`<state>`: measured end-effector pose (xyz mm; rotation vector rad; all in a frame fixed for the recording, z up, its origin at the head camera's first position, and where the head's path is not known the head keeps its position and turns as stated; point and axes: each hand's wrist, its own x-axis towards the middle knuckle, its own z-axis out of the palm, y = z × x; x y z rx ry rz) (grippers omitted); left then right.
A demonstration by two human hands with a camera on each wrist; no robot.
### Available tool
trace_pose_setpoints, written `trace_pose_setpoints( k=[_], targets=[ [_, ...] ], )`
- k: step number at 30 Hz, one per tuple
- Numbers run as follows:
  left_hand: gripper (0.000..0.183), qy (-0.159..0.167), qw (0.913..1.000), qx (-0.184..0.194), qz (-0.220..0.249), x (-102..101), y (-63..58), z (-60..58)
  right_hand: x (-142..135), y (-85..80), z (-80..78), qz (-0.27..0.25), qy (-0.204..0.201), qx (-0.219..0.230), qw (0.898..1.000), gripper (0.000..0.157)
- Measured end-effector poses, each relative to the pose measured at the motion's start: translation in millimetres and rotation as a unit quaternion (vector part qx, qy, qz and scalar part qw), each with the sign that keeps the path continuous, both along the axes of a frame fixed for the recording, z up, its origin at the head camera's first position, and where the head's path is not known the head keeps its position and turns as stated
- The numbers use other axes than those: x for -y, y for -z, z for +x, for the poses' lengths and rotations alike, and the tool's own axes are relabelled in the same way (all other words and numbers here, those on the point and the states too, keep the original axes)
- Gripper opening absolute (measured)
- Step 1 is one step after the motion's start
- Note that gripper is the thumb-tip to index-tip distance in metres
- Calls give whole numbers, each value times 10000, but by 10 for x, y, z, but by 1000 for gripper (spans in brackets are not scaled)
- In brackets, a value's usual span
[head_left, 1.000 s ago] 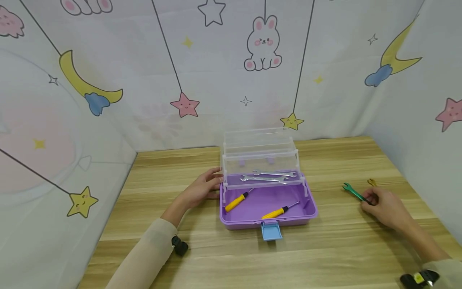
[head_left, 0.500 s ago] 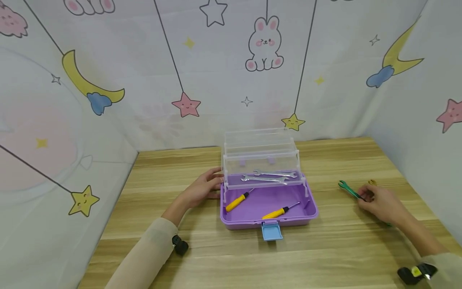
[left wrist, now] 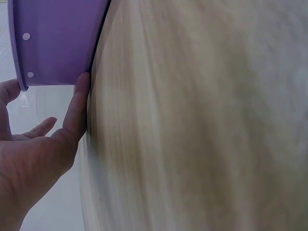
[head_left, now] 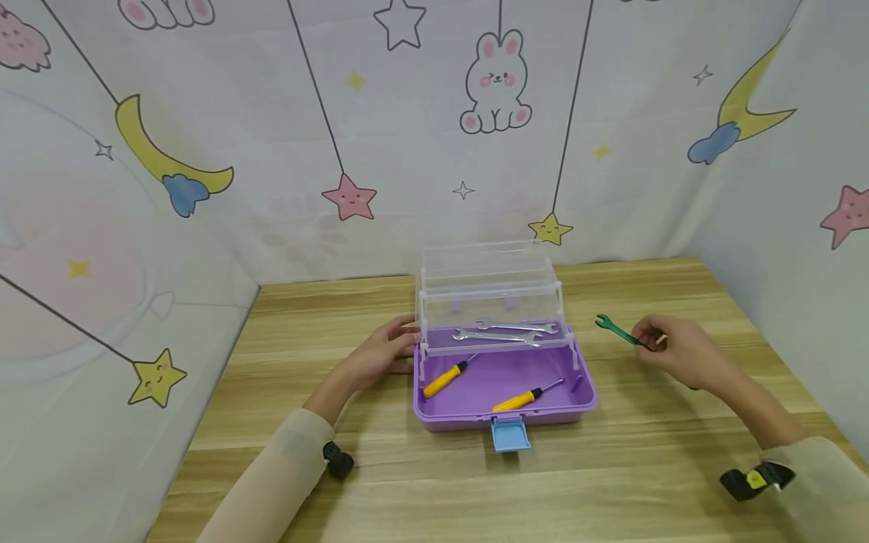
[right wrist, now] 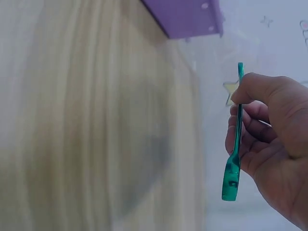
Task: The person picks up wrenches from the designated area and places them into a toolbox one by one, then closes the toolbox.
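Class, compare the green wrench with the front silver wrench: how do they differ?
Colour: the green wrench is shiny green, the front silver wrench silver-grey.
Support: the right hand holds the green wrench; the front silver wrench lies in the clear tray.
Shared: each shows an open-ended head.

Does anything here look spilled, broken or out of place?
Nothing looks spilled or broken. At most, the two yellow-handled screwdrivers lie loosely at a slant in the purple toolbox, less neat than the silver wrenches, which lie nearly parallel in the clear tray.
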<state>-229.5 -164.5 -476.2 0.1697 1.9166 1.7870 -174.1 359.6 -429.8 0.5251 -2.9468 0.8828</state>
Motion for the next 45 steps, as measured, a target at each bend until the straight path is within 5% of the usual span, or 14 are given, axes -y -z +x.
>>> trace_pose_setpoints(
  k=[16, 45],
  targets=[
    [67, -6, 10000, -28, 0, -1, -11, 2, 707, -400, -284, -360, -911, -131, 9951, 12],
    [64, -65, 10000, -26, 22, -17, -29, 20, 1537, -457, -609, -226, -1426, -324, 9890, 14]
  ],
)
